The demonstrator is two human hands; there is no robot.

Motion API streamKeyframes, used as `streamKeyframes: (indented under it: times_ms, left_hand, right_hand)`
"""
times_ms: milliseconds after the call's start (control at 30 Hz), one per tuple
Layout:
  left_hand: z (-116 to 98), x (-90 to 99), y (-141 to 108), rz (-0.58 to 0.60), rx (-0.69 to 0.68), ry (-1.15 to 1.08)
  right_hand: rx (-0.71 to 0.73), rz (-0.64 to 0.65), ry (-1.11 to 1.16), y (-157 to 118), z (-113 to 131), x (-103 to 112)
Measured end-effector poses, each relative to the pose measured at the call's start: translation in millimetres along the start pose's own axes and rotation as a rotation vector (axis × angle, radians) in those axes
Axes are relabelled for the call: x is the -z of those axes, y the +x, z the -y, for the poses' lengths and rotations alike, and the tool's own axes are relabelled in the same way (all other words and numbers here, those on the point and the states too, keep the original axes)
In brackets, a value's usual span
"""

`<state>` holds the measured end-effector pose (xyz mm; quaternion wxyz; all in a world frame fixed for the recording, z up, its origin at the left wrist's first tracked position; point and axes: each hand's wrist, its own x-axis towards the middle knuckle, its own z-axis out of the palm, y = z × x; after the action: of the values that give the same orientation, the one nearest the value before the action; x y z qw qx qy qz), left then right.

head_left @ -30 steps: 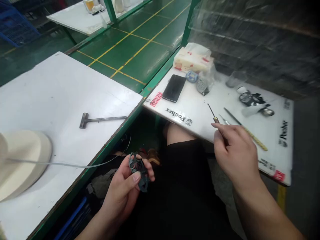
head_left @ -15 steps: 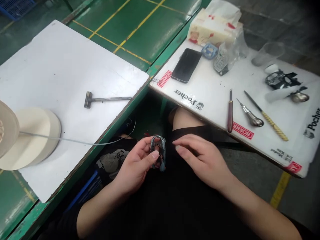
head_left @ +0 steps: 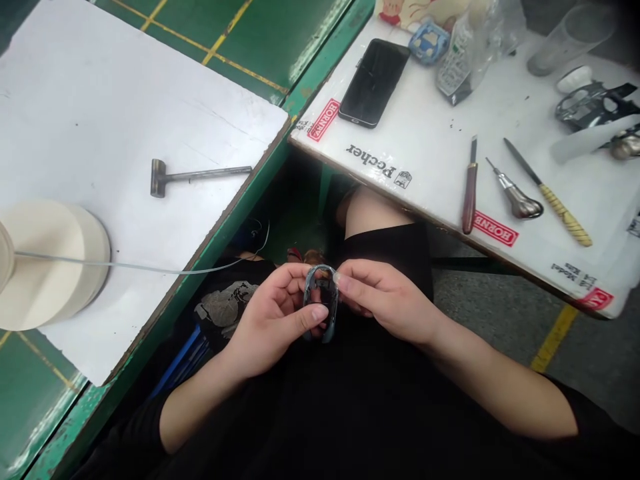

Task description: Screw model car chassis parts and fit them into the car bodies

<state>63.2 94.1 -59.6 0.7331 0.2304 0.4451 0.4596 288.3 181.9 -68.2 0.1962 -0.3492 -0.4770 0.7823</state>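
A small oval open frame of dark blue-grey metal with a bright rim sits at the centre of the frame, above the person's lap and between both hands. The bare left hand has its grip closed around the frame's left side, thumb pressed across the front. The bare right hand pinches the upper right of the rim between its fingertips and thumb (the thumb itself is mostly hidden).

Held this lightly, the frame could slip if either grip loosens, and it might then drop onto the lap or into the dark gap between the benches. Its thin rim offers little to hold, so a sudden twist could also pinch a fingertip.

To the upper right, a white-topped bench carries a wooden-handled knife, a steel-bulbed awl and a yellow twist-handled tool, all pointing away from the near edge (a careless reach could roll them off). A steel hammer lies on the white bench at left, with a cream spool trailing a thin clear strand that a sleeve could snag.
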Motion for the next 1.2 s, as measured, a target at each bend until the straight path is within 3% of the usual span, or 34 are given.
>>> streamKeyframes:
  times_ms: [267, 500, 700, 867, 1200]
  left_hand:
    - [5.5, 2.1, 3.0, 0.042, 0.022, -0.036]
    - [8.7, 1.2, 2.8, 0.023, 0.047, -0.063]
    - [5.1, -3.2, 9.3, -0.052, 0.148, -0.206]
    - [4.9, -2.6, 11.3, -0.076, 0.142, -0.245]
    - [8.5, -6.6, 7.2, -0.033, 0.114, -0.172]
  right_hand:
    - [-0.014, 0.012, 0.049, -2.5, -10.0, 3.8]
    - [-0.122, 0.041, 0.164, -3.4, -13.5, 4.3]
    - [-0.135, -0.057, 0.305, -1.5, -18.4, 1.8]
    - [-0.148, 0.102, 0.412, -1.6, -26.3, -1.2]
    - [-0.207, 0.207, 0.419, 1.6, -29.5, -0.5]
